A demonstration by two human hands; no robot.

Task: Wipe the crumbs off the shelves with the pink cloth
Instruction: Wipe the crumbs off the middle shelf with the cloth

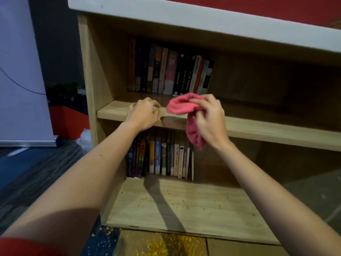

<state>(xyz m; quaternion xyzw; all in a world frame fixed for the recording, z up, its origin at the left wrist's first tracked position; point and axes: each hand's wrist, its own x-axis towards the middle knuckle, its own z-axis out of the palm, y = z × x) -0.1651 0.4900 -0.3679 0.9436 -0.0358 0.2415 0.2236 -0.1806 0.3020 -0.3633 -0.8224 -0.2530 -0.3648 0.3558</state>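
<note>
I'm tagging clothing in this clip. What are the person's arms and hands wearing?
The left hand and right hand wear nothing: no gloves, rings or watch, no sleeve below the elbows. A red ribbed sleeve covers the left upper arm.
</note>
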